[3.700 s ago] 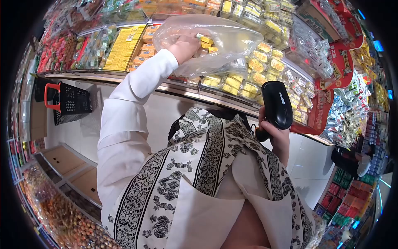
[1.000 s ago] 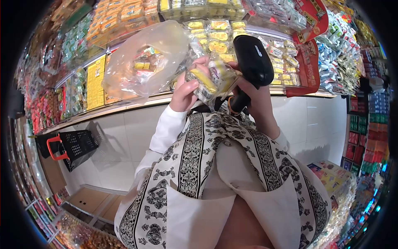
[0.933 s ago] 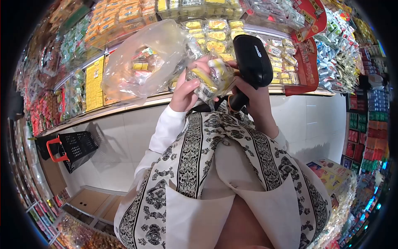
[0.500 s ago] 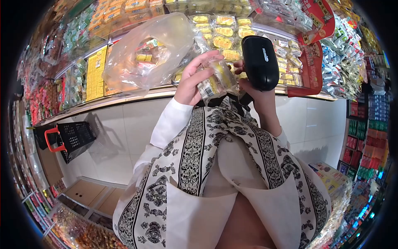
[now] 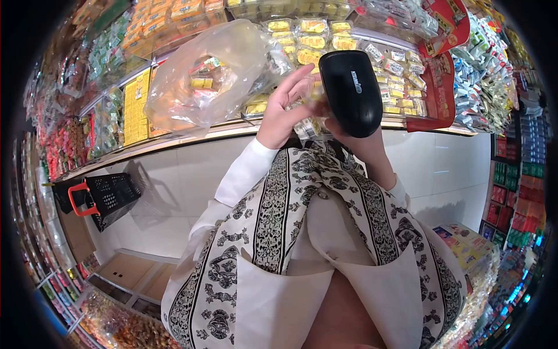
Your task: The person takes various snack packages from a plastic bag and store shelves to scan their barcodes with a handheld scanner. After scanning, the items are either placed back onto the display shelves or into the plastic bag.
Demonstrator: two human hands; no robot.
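Note:
My left hand holds a small clear snack packet with a printed label, low between its thumb and fingers. Part of the packet is hidden by the thumb and by the tool beside it. A black handheld barcode scanner is in my right hand, its rounded back facing up and covering most of the fingers. Both hands are close together in front of the display shelf. Just left of my left hand, a translucent plastic bag rests on the goods, with several wrapped snacks inside.
Yellow-wrapped snacks fill the bins beyond my hands. Red display boards stand to the right, beside piles of small packets. A black shopping basket with a red handle is on the tiled floor at left.
The scanner has moved slightly left and down, closer to my left hand. The packet has dropped lower and is more covered, and my left fingers have spread upward.

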